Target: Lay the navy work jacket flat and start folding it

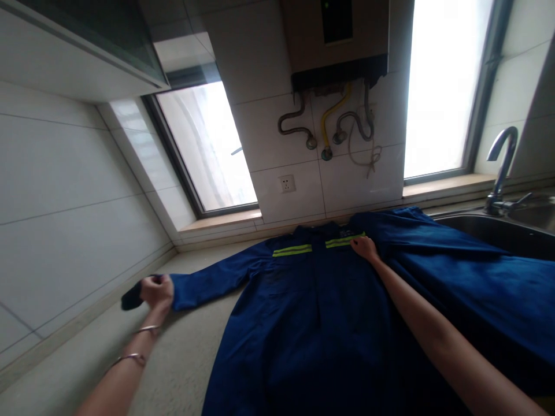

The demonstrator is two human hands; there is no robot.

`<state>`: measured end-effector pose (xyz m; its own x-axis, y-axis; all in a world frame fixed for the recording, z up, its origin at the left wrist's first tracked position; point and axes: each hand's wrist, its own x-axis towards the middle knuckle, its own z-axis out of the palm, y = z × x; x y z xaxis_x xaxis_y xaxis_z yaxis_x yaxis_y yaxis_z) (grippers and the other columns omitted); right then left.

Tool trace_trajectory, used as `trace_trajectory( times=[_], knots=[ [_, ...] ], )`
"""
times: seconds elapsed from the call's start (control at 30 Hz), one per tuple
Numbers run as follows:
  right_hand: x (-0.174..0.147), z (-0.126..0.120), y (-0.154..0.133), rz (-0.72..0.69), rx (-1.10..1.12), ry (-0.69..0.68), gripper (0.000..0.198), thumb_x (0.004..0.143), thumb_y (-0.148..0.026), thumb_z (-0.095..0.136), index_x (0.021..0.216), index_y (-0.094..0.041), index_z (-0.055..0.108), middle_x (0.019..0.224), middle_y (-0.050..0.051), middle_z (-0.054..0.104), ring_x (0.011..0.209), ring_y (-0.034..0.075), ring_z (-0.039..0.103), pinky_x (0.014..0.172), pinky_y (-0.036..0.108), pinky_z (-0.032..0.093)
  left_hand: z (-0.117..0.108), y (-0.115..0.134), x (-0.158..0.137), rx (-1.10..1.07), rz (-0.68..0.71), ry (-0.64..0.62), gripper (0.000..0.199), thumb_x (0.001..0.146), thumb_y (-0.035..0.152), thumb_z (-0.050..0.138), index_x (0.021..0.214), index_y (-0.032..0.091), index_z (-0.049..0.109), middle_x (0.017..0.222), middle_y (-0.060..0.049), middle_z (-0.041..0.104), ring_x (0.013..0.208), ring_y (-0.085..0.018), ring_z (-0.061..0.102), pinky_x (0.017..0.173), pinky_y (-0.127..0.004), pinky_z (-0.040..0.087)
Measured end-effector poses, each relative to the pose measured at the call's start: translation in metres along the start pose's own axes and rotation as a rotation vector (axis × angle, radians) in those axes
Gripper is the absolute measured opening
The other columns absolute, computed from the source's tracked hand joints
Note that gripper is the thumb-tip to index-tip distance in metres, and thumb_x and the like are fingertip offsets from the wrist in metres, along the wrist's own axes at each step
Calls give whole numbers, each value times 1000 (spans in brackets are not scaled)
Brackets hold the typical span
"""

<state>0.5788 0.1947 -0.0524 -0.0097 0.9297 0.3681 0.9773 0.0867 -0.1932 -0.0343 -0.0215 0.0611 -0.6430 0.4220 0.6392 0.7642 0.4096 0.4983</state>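
A dark blue work jacket [303, 312] with yellow-green reflective strips across its chest lies spread over the countertop. At the end of the sleeve stretched out to the left, my left hand [156, 290] is closed on the cuff area. A dark, rounded piece [132, 297] sticks out beyond its fingers; whether this is the cuff's end or a separate thing I cannot tell. My right hand [364, 247] is curled closed at the outer end of the right-hand reflective strip [338, 242], pinching the cloth. The other sleeve side spreads toward the sink.
A sink [537, 236] with a chrome faucet [500, 167] is at the right. On the tiled wall ahead are a water heater [342, 40] with hoses and a socket [287, 184]. A cabinet [87, 58] overhangs the left. Pale countertop [186, 358] shows beside the jacket.
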Motion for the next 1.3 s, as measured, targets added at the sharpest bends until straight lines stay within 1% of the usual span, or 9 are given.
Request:
trace_trajectory(
  times=[0.1, 0.27, 0.37, 0.63, 0.8, 0.93, 1.07, 1.17, 1.3],
  knots=[
    [0, 0, 0, 5, -3, -2, 45, 90, -38, 35, 93, -14, 73, 93, 14, 70, 88, 22, 64, 75, 25, 43, 36, 62, -38, -74, 165, -60, 31, 83, 33, 41, 106, 16, 51, 91, -7, 63, 85, -21, 60, 79, -34, 47],
    [-2, -2, 0, 10, -10, 7, 45, 90, -37, 35, 93, -14, 73, 94, 13, 69, 88, 21, 64, 75, 24, 43, 49, 140, -169, -432, 958, -715, 49, 79, 16, 43, 128, 16, 42, 128, -10, 52, 113, -21, 52, 100, -36, 42],
    [-3, -3, -1, 16, -10, 6, 45, 91, -37, 34, 94, -13, 73, 94, 14, 69, 88, 22, 64, 75, 25, 43, 35, 154, -217, -400, 1187, -947, 68, 71, 7, 44, 137, 20, 35, 142, -7, 39, 129, -20, 38, 110, -38, 32],
    [-6, -11, -5, 3, 75, -71, 40, 89, -30, 36, 99, -11, 70, 99, 15, 68, 93, 23, 63, 79, 28, 44, 22, 198, -230, -369, 1226, -873, 55, 83, 35, 55, 134, 19, 41, 141, -10, 41, 130, -24, 36, 108, -41, 34],
    [-18, -35, -16, -80, 205, -144, 31, 80, -21, 45, 95, -14, 71, 103, 11, 68, 101, 24, 60, 82, 27, 45, 32, 237, -267, -297, 1183, -766, 40, 87, 46, 49, 111, 15, 58, 122, -15, 56, 116, -26, 49, 95, -40, 44],
    [-47, -45, -43, -137, 339, -185, 32, 85, -35, 45, 92, -17, 70, 89, 8, 71, 88, 21, 65, 73, 24, 49, 30, 252, -290, -190, 1158, -714, 33, 89, 43, 46, 89, 15, 62, 91, -17, 62, 92, -26, 58, 78, -39, 49],
    [-82, -36, -72, -13, 831, -508, 39, 78, -52, 59, 76, -14, 66, 53, 3, 63, 49, 14, 62, 50, 20, 50, 29, 251, -304, -117, 1159, -700, 27, 92, 26, 40, 87, 12, 63, 83, -18, 61, 86, -27, 58, 70, -39, 48],
    [-94, -36, -80, 137, 1177, -650, 38, 67, -47, 73, 78, -13, 63, 53, 1, 62, 48, 13, 62, 47, 19, 51, 31, 247, -309, -142, 1184, -714, 29, 91, 13, 33, 88, 13, 62, 82, -17, 60, 84, -25, 57, 68, -37, 47],
    [-96, -48, -76, 166, 1256, -652, 38, 64, -40, 78, 81, -11, 62, 61, 2, 65, 55, 12, 64, 53, 20, 55, 30, 246, -312, -109, 1154, -646, 22, 90, 14, 40, 88, 12, 62, 83, -18, 59, 84, -26, 56, 65, -37, 46]
  ],
)
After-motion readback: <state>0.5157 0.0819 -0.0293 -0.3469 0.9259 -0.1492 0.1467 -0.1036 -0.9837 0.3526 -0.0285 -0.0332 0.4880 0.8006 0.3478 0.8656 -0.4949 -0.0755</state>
